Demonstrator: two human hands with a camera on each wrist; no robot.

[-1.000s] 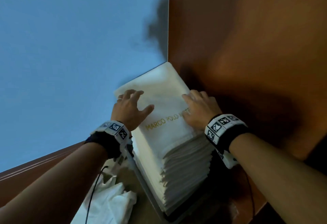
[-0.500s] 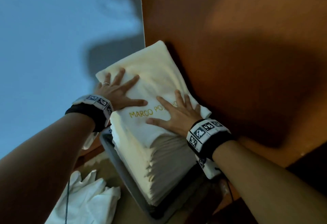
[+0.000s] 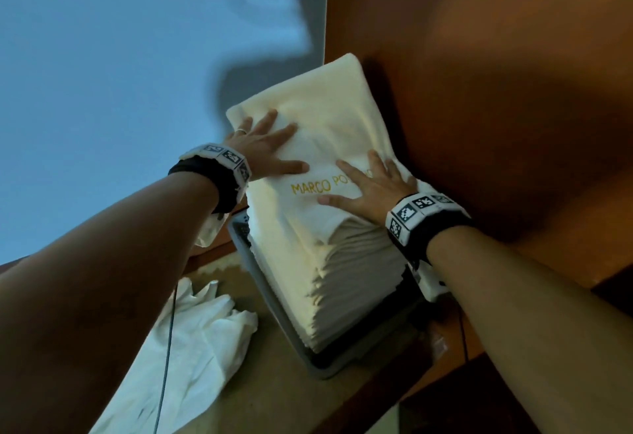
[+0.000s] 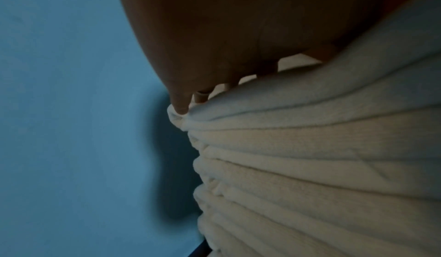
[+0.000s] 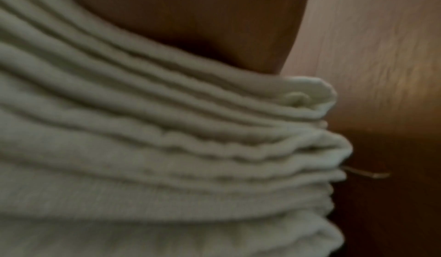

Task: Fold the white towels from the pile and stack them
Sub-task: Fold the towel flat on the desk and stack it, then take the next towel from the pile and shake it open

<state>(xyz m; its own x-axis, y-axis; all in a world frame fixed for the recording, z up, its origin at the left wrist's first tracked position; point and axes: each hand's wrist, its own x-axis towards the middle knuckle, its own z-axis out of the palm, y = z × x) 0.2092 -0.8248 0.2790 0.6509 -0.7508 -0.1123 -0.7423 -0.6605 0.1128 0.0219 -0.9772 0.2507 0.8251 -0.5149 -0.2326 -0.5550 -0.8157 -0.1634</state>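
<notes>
While pressing the top towel [image 3: 329, 118] flat, left hand [image 3: 263, 149] and right hand [image 3: 373, 190] are lying spread, gripping nothing, apparently settling the tall stack [image 3: 352, 283] squarely in its tray [image 3: 274, 303].

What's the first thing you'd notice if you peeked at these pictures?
A tall stack of folded white towels rises from a grey tray against a brown wooden panel. Both hands lie flat on the top towel, the left hand at its left edge and the right hand over gold letters reading MARCO PO. A crumpled white cloth lies at lower left.
</notes>
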